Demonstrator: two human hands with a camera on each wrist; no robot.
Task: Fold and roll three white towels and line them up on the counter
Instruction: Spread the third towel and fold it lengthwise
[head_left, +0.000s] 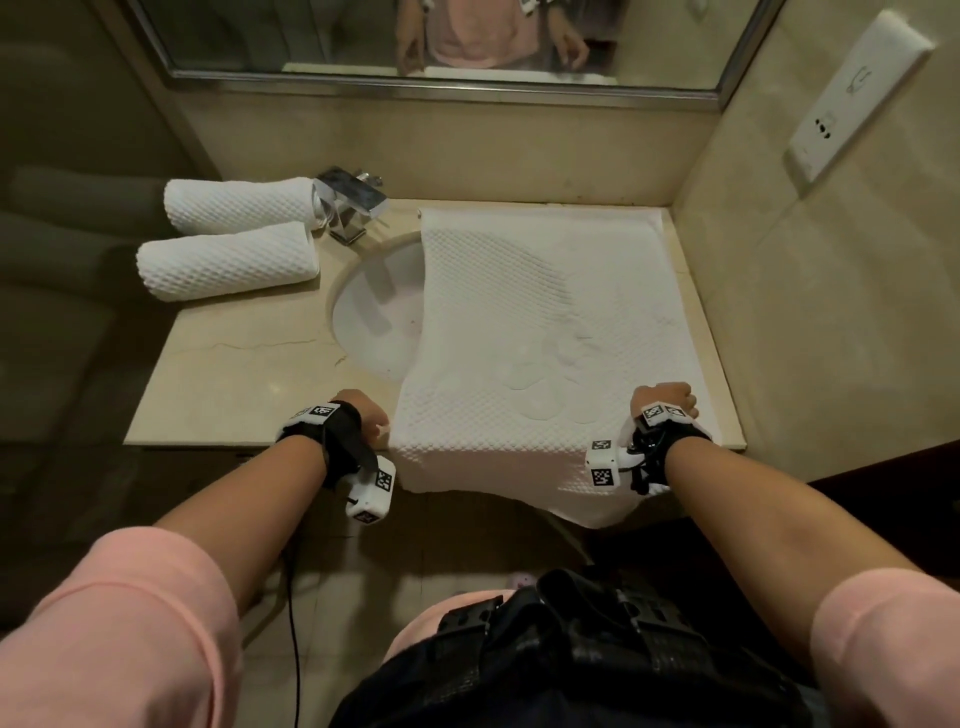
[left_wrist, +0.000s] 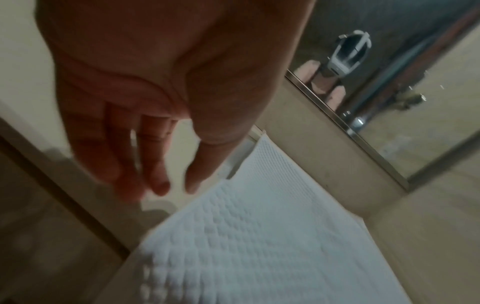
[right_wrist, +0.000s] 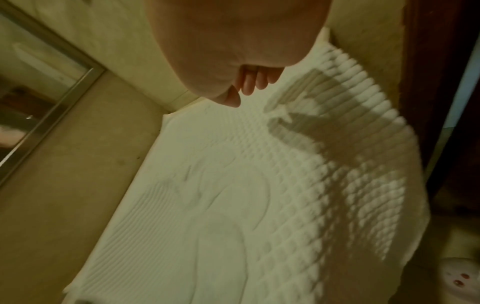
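Two rolled towels (head_left: 234, 239) beside sink; one flat towel (head_left: 545, 332) on counter (head_left: 234, 374). Both grips released: left hand (head_left: 358, 410), right hand (head_left: 667, 397).

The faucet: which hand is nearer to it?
Left. The left hand is at the counter's front edge, below the faucet; the right hand is far across the flat towel.

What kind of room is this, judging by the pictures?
Most likely a bathroom, perhaps a hotel's: a sink set in a stone counter, a chrome faucet behind it, a wall mirror above, and rolled white towels.
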